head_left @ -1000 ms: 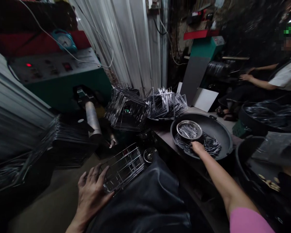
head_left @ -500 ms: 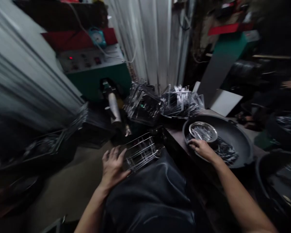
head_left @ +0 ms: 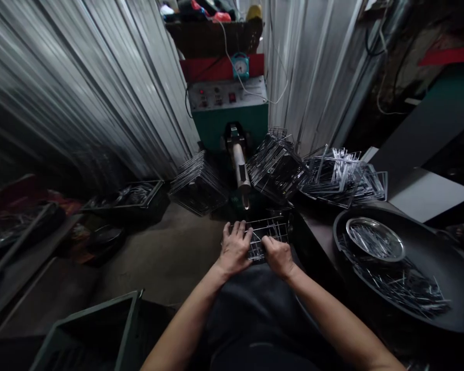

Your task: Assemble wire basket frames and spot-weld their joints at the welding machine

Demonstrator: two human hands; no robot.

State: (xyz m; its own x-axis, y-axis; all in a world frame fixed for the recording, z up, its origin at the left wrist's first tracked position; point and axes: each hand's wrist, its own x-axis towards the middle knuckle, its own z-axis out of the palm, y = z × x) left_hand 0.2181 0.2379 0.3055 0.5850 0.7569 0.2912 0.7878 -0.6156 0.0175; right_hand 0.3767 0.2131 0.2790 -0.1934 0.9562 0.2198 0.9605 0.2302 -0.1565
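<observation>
A small wire rack [head_left: 268,226] of thin crossed metal bars rests over my lap, below the machine. My left hand [head_left: 235,247] grips the rack's left end, fingers draped across its bars. Over the middle of the rack, my right hand [head_left: 278,255] is closed in a pinch; a thin metal rod [head_left: 256,236] seems to stick out from its fingertips to the left. The part inside the fingers is hidden. Just beyond the rack, the machine's pale cylindrical arm [head_left: 240,165] ends in a pointed metal tip [head_left: 246,201].
Stacked wire frames [head_left: 199,183] stand left of the machine arm, more wire frames [head_left: 278,167] right of it. A bowl [head_left: 375,239] of short metal rods sits in a wide dark pan [head_left: 444,268] at right. A green crate [head_left: 88,309] is low at left; a clock [head_left: 240,66] hangs on the machine.
My right hand has moved left from the bowl in the pan to the wire rack. My left hand stays on the rack's left end. The view has turned right-to-left, facing the machine.
</observation>
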